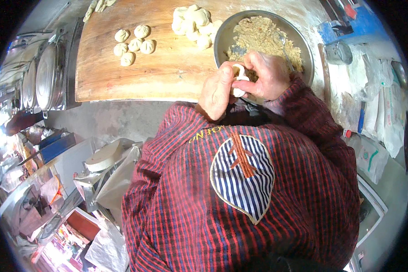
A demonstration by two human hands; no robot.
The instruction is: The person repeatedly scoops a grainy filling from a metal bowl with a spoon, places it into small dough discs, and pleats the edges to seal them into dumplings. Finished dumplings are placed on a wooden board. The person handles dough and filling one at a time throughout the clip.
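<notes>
Near the board's front right corner, my left hand (214,93) cups a white dough wrapper (242,81). My right hand (269,75) pinches the wrapper's edge from the other side, thumb across it. Whatever lies inside the dough is mostly hidden by my fingers. Just beyond my hands stands a round metal bowl (309,59) of crumbly, pale-brown filling (260,31), and a thin metal utensil (285,50) rests in it. Several pleated buns (141,31) sit at the left on the wooden board (99,84). A heap of dough pieces (192,20) lies left of the bowl.
Round metal lids (49,77) stand at the left past the board. A metal cup (339,53) and plastic bags (387,113) are on the right. Below the board at left is a round pale lid (105,155) on a metal container.
</notes>
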